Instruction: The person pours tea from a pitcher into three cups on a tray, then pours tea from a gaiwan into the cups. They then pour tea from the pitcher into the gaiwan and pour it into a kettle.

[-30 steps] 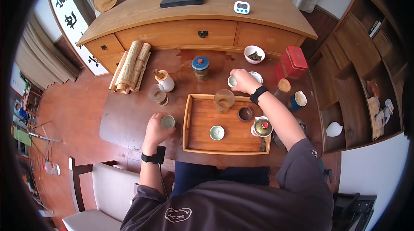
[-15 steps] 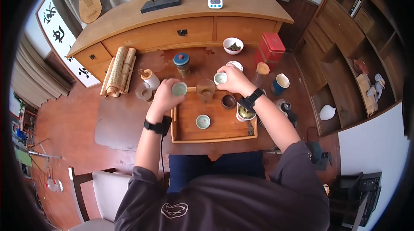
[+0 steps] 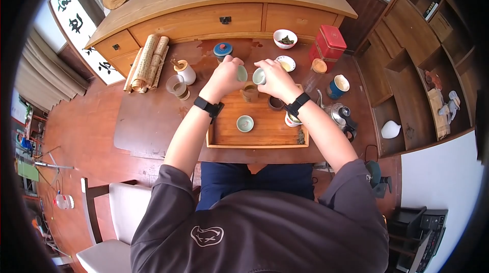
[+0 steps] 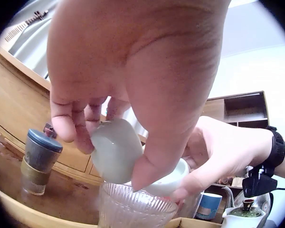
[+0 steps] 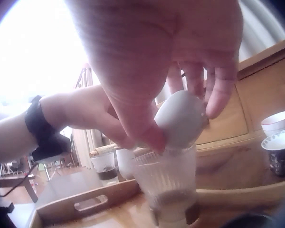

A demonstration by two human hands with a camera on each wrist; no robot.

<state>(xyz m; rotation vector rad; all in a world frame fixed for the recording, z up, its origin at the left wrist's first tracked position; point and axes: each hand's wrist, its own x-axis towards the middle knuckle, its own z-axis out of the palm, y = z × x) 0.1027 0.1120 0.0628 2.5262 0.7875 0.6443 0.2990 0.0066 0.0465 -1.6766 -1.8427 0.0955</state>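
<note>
Your left hand (image 3: 227, 76) having carried its pale cup (image 3: 241, 73) from the tray's (image 3: 265, 140) left edge to frame centre, now tipping it beside your right hand (image 3: 272, 79), both pinching small cups (image 3: 259, 76) over the ribbed glass (image 3: 249, 92), upper middle of the frame.

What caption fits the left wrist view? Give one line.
Left hand tilts a small pale-green ceramic cup over a ribbed clear glass pitcher.

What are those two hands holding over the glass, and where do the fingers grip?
Each holds a small pale teacup, tipped over the ribbed glass pitcher: left hand grips the left cup by its sides, right hand the right cup likewise.
</note>
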